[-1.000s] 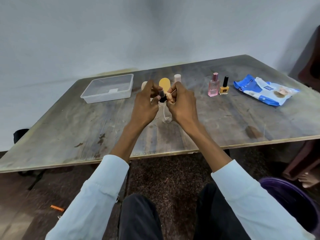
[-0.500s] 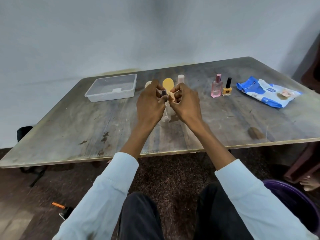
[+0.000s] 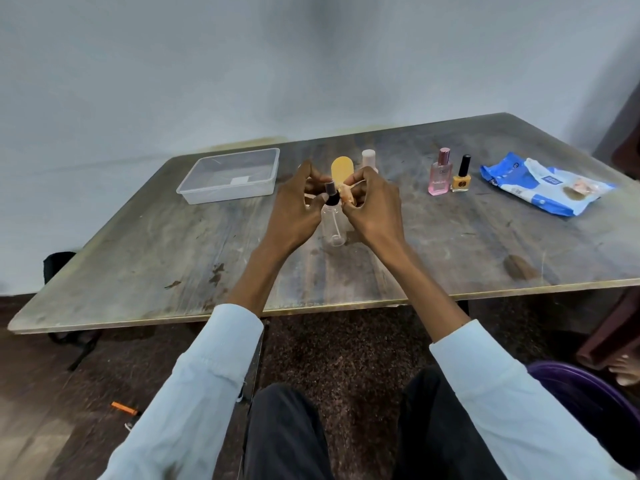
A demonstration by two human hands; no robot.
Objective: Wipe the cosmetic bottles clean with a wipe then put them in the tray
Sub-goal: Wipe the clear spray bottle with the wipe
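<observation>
A clear spray bottle (image 3: 334, 226) with a black pump top stands on the table. My left hand (image 3: 297, 209) pinches its black top. My right hand (image 3: 372, 207) presses a small crumpled wipe (image 3: 347, 195) against the top. Behind my hands stand a bottle with a yellow oval cap (image 3: 341, 169) and a pale pink bottle (image 3: 368, 158), both partly hidden. Further right are a pink perfume bottle (image 3: 440, 176) and a yellow nail polish (image 3: 462, 178). The clear plastic tray (image 3: 229, 174) sits at the back left with no bottle in it.
A blue and white wipe pack (image 3: 543, 183) lies at the far right of the wooden table (image 3: 156, 258). A purple bucket (image 3: 588, 393) stands on the floor to my right beside someone's bare foot (image 3: 625, 370). An orange item (image 3: 123, 408) lies on the floor left.
My hands stay on the spray bottle's top, with the fingers shifting slightly around it. The view has drifted a little, so the whole scene sits slightly lower and further right.
</observation>
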